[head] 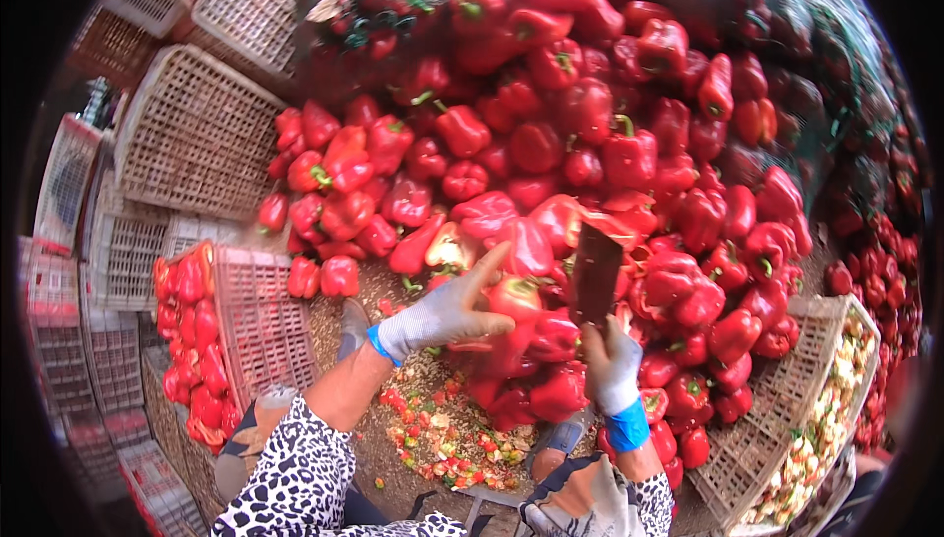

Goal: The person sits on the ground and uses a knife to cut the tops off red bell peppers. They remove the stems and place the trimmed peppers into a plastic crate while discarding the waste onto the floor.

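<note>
My left hand [450,312], in a pale work glove with a blue band at the wrist, has its thumb and fingers spread. Just beyond its fingertips is a red bell pepper [516,297], stem end up and slightly blurred; I see no grip on it. In my right hand [616,364], gloved the same way, is a knife with a broad dark blade [596,271] pointing away from me. The blade stands in front of a large heap of red bell peppers [535,146]. A cut pepper half [448,246] with its pale inside showing lies at the heap's near side.
Left of me, a plastic crate [262,316] lies tilted beside packed red peppers [199,330]. More crates [199,131] are stacked behind. At right, a tilted crate [774,389] holds pale pepper cores [811,434]. Scraps [450,434] litter the floor. Green mesh sacks [848,43] stand far right.
</note>
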Demonstrator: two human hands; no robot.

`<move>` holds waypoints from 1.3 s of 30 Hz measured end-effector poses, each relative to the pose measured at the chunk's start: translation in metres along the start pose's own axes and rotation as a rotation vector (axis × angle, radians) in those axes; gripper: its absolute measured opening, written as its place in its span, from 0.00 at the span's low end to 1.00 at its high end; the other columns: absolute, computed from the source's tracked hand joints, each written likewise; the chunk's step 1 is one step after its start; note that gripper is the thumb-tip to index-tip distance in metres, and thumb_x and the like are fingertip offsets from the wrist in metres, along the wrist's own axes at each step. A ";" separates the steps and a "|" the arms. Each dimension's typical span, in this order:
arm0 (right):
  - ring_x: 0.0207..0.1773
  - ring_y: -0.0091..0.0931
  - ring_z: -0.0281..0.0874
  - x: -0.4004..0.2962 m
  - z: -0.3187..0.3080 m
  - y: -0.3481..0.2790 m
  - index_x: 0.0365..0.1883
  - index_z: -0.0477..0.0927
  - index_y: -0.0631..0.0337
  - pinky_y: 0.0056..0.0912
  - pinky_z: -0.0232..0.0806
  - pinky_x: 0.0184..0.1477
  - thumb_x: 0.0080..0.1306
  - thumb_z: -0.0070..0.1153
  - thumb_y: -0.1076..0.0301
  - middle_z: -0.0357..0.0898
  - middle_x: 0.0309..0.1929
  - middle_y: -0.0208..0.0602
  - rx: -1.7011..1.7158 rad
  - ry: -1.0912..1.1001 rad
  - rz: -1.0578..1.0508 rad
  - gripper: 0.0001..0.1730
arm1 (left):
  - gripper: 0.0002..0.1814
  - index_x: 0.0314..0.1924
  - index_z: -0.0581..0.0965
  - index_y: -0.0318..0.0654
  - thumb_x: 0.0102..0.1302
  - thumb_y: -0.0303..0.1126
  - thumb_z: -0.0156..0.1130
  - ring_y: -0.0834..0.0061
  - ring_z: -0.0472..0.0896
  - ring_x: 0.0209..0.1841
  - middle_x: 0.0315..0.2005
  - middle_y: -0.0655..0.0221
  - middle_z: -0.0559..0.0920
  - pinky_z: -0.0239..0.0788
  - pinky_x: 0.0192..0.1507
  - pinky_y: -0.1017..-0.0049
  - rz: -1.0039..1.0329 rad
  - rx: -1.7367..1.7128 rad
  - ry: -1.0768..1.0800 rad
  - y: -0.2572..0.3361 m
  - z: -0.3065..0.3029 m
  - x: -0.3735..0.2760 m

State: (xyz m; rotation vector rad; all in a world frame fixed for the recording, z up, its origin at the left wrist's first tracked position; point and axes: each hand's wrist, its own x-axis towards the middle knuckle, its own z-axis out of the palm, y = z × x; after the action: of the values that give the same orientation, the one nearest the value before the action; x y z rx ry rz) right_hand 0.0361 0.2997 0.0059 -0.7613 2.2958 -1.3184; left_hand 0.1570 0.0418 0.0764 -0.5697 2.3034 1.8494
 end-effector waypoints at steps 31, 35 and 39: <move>0.27 0.43 0.81 -0.011 0.001 -0.040 0.51 0.81 0.60 0.45 0.69 0.30 0.61 0.61 0.73 0.81 0.26 0.42 -0.290 -0.106 -0.353 0.19 | 0.17 0.54 0.79 0.39 0.67 0.36 0.62 0.69 0.86 0.47 0.45 0.66 0.86 0.81 0.51 0.64 -0.154 -0.848 0.404 -0.140 -0.085 -0.028; 0.25 0.40 0.78 -0.005 0.000 -0.076 0.51 0.81 0.58 0.45 0.65 0.28 0.51 0.66 0.71 0.76 0.23 0.38 -0.313 -0.118 -0.576 0.26 | 0.20 0.58 0.78 0.37 0.70 0.37 0.57 0.67 0.85 0.52 0.50 0.65 0.86 0.76 0.59 0.63 -0.134 -1.155 0.216 -0.105 -0.051 -0.006; 0.24 0.38 0.78 0.007 0.017 -0.065 0.49 0.80 0.59 0.44 0.63 0.26 0.55 0.66 0.70 0.76 0.22 0.37 -0.367 -0.111 -0.589 0.21 | 0.19 0.58 0.77 0.32 0.72 0.34 0.54 0.70 0.82 0.53 0.51 0.66 0.84 0.72 0.62 0.68 -0.066 -1.073 0.025 -0.071 -0.011 0.004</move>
State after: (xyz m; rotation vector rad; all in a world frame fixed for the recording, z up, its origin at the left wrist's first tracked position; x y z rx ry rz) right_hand 0.0569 0.2573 0.0541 -1.6868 2.3382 -1.0249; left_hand 0.1813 0.0179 0.0132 -0.7278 1.0805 2.9229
